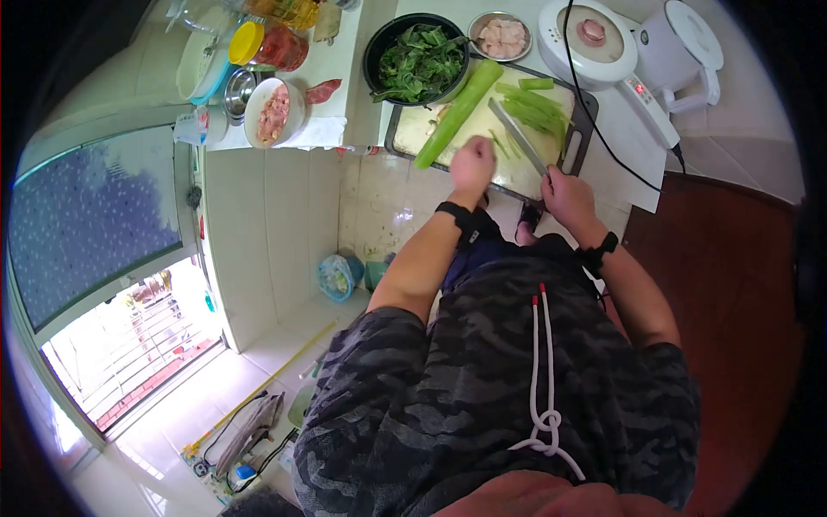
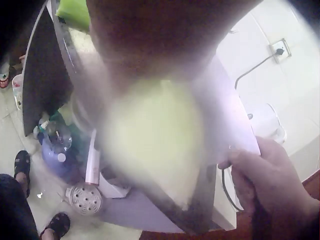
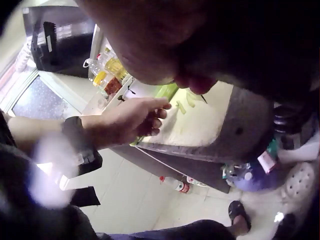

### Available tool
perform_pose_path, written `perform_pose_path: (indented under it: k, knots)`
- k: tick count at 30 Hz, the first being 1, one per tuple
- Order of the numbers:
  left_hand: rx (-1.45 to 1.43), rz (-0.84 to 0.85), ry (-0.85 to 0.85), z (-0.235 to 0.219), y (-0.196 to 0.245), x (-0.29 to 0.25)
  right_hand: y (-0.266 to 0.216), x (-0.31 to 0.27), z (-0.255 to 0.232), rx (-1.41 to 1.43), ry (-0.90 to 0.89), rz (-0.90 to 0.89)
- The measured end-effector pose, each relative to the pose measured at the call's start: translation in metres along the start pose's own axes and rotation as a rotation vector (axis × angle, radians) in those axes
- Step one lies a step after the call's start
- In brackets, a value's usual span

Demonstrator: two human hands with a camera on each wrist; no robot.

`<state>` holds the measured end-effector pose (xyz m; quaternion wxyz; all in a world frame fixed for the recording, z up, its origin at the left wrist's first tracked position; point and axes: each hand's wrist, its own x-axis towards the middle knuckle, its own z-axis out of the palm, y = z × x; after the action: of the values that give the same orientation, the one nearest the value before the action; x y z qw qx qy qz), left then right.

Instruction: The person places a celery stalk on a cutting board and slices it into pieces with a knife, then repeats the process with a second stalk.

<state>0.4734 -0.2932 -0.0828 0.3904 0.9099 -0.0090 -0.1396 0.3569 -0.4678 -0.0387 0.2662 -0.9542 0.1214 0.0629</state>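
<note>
A knife [image 1: 521, 138] is gripped by the handle in the right hand [image 1: 568, 196], its blade slanting across the cutting board [image 1: 517, 179]. Left of the blade is the left hand [image 1: 474, 165], over the board's near part, with the fingers loosely curled in the right wrist view and nothing visible in them. A long peeled green stem [image 1: 461, 112] lies along the board beside the left hand. Cut green strips [image 1: 532, 112] are piled right of the blade, with a few thin ones between blade and hand. In the left wrist view a blurred pale green shape hides the left fingers.
Behind the board stand a black bowl of leafy greens [image 1: 418, 67] and a metal bowl of pale meat [image 1: 501, 39]. A white bowl of cut meat [image 1: 274, 112] is at the left. At the right are a white cooker [image 1: 587, 43], a kettle [image 1: 685, 47] and a black cord [image 1: 594, 129].
</note>
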Motion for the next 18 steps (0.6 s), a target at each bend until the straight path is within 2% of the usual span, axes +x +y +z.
perform_pose_path:
  k: [1, 2, 3, 4, 5, 6, 7, 8, 10, 11, 14, 15, 18]
  knots:
    - [-0.038, 0.076, 0.135, -0.008, 0.001, 0.004, 0.003, -0.001, -0.003, 0.000, 0.006, 0.006]
    - [-0.037, 0.084, 0.130, -0.017, 0.002, 0.009, 0.008, -0.002, -0.005, -0.043, 0.032, -0.102]
    - [-0.035, 0.191, 0.166, -0.035, 0.018, 0.012, 0.012, -0.003, -0.007, -0.087, 0.057, -0.211]
    - [-0.031, 0.295, 0.201, -0.049, 0.031, 0.014, 0.016, -0.004, -0.008, -0.083, 0.061, -0.207]
    - [-0.028, 0.299, 0.199, -0.058, 0.040, 0.019, 0.019, -0.004, -0.008, -0.175, 0.075, -0.289]
    - [0.081, 0.481, 0.080, -0.064, 0.048, 0.028, 0.023, -0.003, -0.008, -0.267, 0.090, -0.371]
    - [0.189, 0.660, -0.044, -0.065, 0.052, 0.035, 0.026, -0.003, -0.007, -0.264, 0.093, -0.366]
    - [0.190, 0.664, -0.048, -0.063, 0.054, 0.040, 0.030, -0.002, -0.007, -0.297, 0.101, -0.420]
    - [0.504, 0.910, -0.394, -0.055, 0.059, 0.050, 0.031, -0.002, -0.013, -0.338, 0.115, -0.470]
    - [0.501, 0.917, -0.395, -0.048, 0.061, 0.053, 0.032, -0.002, -0.017, -0.364, 0.092, -0.473]
    - [0.704, 0.902, -0.614, -0.021, 0.063, 0.060, 0.037, 0.000, -0.023, -0.402, 0.067, -0.496]
    - [0.792, 0.912, -0.634, -0.019, 0.072, 0.059, 0.038, 0.000, -0.024, -0.410, 0.063, -0.522]
    - [0.958, 0.908, -0.620, -0.001, 0.062, 0.069, 0.041, -0.002, -0.029, -0.389, 0.074, -0.534]
